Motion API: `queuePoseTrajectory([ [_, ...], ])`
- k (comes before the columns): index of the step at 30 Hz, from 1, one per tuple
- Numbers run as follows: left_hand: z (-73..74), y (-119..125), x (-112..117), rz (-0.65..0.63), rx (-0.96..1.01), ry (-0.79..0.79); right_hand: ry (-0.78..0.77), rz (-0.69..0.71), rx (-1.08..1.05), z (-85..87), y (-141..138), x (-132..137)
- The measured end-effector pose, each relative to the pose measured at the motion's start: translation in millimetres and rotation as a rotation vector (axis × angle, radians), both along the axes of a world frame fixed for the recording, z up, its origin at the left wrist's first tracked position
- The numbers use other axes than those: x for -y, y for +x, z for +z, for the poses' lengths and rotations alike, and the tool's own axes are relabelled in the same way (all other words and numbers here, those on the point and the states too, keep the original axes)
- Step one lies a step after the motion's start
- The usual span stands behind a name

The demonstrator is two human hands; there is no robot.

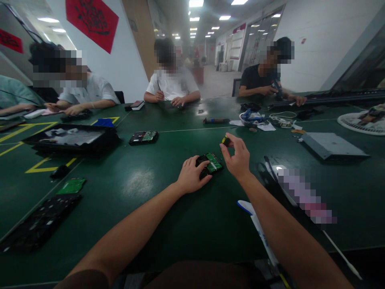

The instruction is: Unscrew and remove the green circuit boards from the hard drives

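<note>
While the left hand (192, 175) grips a hard drive (214, 163) steady, the right hand (237, 155) pinches a yellow-black block (225, 140); the next move likely needs firm bracing.

One head-worn camera looks forward and down across the table (156, 233). The left hand (192, 175) and right hand (237, 156) fall near mid-frame, close to it; co-workers (172, 86) and a corridor (215, 82) stand farther off, above.
</note>
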State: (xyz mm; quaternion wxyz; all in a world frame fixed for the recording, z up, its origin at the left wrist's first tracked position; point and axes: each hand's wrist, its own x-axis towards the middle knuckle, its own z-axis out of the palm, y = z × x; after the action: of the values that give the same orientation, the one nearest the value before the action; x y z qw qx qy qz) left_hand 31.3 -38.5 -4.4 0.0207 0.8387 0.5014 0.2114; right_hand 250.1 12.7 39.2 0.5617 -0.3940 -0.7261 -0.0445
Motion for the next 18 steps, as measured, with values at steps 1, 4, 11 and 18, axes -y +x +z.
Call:
queuePoseTrajectory([
  [1,0.1,0.1,0.2,0.001,-0.002,0.003,0.003,-0.002,0.006,1.3,-0.3,1.2],
  [4,-0.3,0.2,0.1,0.004,-0.012,0.008,0.014,-0.008,0.013,3.3,-1.0,3.2],
  [11,-1.8,0.2,-1.0,-0.002,-0.005,0.019,0.007,-0.013,-0.028,-2.2,0.0,-2.3],
  [18,-0.9,0.3,-0.4,0.003,-0.006,0.017,0.015,0.004,-0.002,5.1,-1.6,4.5],
])
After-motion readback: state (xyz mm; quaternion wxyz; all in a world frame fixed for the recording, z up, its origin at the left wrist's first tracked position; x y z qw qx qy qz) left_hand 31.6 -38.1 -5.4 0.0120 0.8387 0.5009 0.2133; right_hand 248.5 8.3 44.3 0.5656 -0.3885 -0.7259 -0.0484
